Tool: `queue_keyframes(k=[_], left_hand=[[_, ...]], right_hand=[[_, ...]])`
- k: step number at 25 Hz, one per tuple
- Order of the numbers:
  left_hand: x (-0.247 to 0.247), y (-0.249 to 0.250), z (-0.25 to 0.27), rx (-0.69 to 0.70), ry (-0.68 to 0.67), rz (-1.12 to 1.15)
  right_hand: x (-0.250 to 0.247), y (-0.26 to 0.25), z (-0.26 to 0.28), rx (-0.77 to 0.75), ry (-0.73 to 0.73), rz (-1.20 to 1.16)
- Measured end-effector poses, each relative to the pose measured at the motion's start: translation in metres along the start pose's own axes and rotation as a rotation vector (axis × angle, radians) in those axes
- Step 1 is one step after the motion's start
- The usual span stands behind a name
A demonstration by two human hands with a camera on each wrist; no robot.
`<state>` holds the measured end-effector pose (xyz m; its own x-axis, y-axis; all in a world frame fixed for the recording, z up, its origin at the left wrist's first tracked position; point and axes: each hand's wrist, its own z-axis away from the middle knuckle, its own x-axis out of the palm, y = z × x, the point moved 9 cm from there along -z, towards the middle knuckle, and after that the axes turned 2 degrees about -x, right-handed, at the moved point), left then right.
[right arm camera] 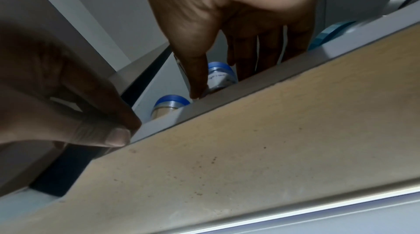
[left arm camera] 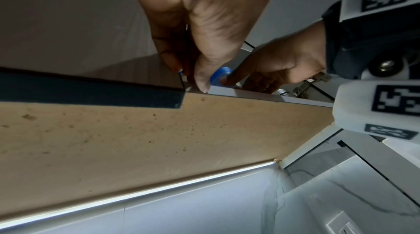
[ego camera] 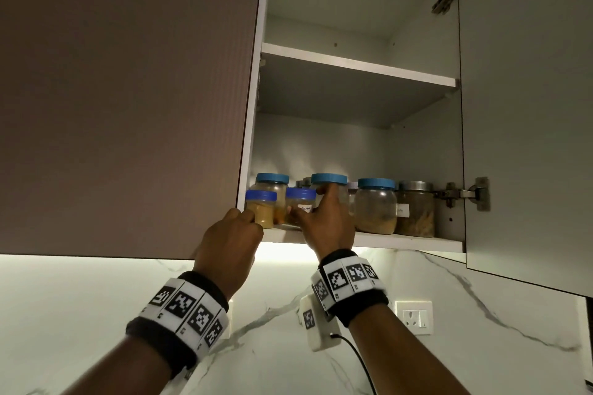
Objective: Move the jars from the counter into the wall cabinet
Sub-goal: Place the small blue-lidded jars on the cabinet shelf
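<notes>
Checker-marked wristbands (ego camera: 189,309) nearest. Left hand (ego camera: 229,242) curled at shelf (ego camera: 401,240) edge, grip unclear; right hand (ego camera: 324,218) pinches clear, blue-lidded small jar (ego camera: 300,207), label unreadable.

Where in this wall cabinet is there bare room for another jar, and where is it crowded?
The middle shelf shows nothing on it; its top surface is hidden from below. The bottom shelf is packed wall to wall, from the small yellow-filled jar to the steel-lidded jar, with the left hand and right hand at its front.
</notes>
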<state>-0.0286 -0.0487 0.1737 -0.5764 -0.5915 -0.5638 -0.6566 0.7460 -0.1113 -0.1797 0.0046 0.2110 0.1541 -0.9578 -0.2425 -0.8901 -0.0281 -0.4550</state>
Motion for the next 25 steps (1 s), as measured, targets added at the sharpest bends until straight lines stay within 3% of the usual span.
queue_keyframes(k=[9, 13, 19, 25], left_hand=[[-0.010, 0.010, -0.004, 0.060, -0.008, -0.089], [-0.012, 0.013, -0.005, 0.160, 0.030, -0.072], [0.000, -0.004, -0.009, 0.056, -0.035, 0.016], [0.008, -0.007, -0.015, 0.065, -0.036, 0.005]], right_hand=[[0.034, 0.008, -0.021, 0.029, -0.148, 0.204], [0.043, 0.001, -0.026, 0.043, -0.177, 0.262], [0.051, -0.002, -0.029, 0.098, -0.199, 0.313], [0.049, -0.007, -0.029, 0.125, -0.217, 0.374]])
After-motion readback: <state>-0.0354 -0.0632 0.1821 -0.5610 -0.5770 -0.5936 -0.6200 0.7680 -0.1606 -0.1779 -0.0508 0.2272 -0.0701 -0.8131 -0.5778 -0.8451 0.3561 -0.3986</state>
